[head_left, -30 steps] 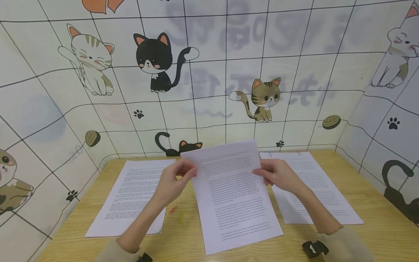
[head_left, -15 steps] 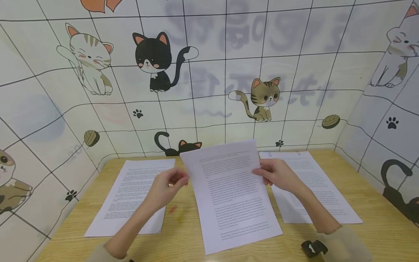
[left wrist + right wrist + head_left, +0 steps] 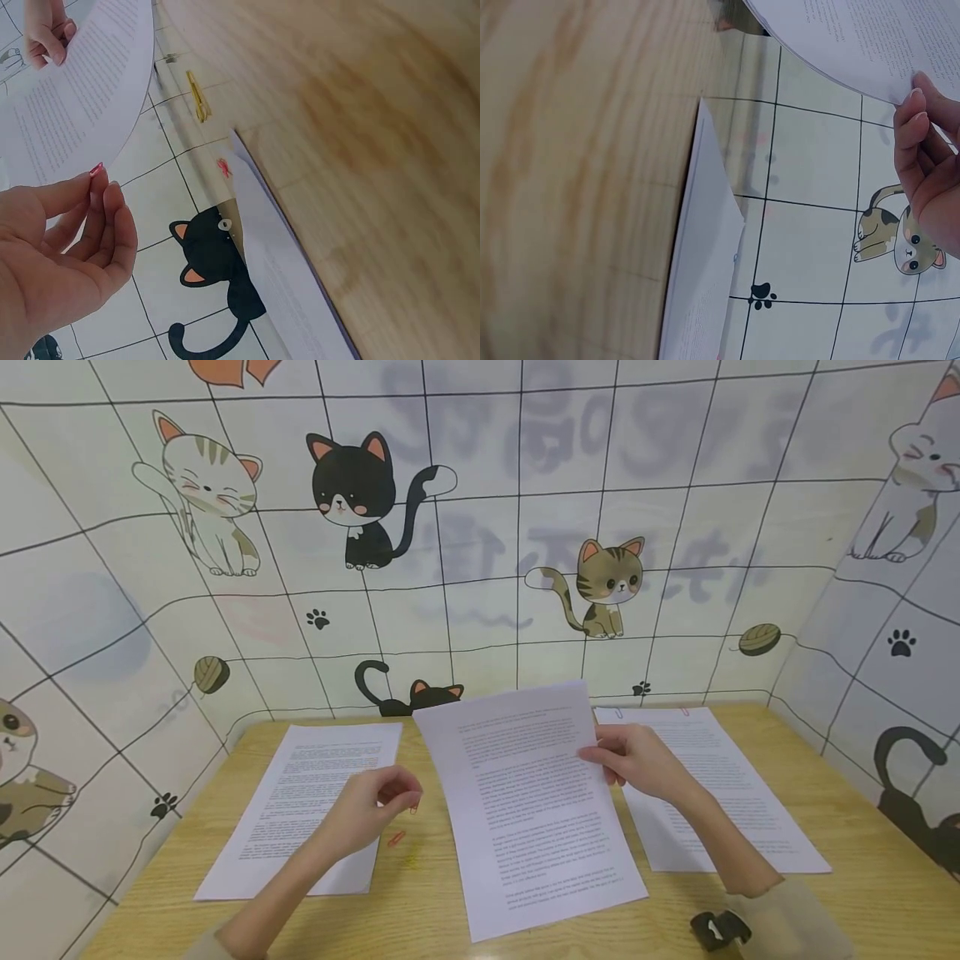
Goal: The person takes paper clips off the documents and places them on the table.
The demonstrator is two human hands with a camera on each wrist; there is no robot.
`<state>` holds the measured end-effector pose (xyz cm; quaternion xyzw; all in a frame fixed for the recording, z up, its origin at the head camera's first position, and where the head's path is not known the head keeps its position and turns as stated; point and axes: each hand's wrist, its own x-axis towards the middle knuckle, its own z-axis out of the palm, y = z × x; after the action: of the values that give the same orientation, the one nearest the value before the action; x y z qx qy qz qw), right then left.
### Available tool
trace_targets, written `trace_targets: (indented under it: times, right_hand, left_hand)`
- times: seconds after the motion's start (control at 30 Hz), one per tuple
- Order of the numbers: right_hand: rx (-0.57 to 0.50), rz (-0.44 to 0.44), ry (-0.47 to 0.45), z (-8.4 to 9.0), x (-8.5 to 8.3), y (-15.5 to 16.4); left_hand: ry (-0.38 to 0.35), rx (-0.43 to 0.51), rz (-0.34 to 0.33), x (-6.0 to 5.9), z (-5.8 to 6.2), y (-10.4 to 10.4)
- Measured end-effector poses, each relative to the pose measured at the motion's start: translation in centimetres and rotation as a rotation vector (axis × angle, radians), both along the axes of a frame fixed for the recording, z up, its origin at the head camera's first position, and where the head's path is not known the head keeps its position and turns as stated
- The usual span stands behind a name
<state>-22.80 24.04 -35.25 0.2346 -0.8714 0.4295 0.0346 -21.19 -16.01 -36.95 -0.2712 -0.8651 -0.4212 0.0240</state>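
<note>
My left hand pinches a small red paper clip between thumb and index finger, left of the raised sheets. With its thumb and fingers, my right hand grips the right edge of a few printed sheets, which it holds up tilted above the table. Below the left hand a second red paper clip lies on the wood. Close by is a yellow paper clip. In the right wrist view the thumb and fingertips meet at the paper's edge.
A stack of printed paper lies on the wooden table at the left. At the right lies another stack with two clips, one bluish and one reddish, on its far edge. Behind stands a cat-patterned wall covering.
My left hand has come away from the left edge of the raised sheets and moved left and down, with the red paper clip in its fingers. The right hand and sheets have stayed put.
</note>
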Motion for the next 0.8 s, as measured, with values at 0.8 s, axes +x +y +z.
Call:
trace_targets:
  times: [0.8]
  right_hand:
    - [0.004, -0.009, -0.019, 0.1, 0.1, -0.1]
  left_hand:
    - [-0.176, -0.163, -0.147, -0.1, -1.2, -1.8]
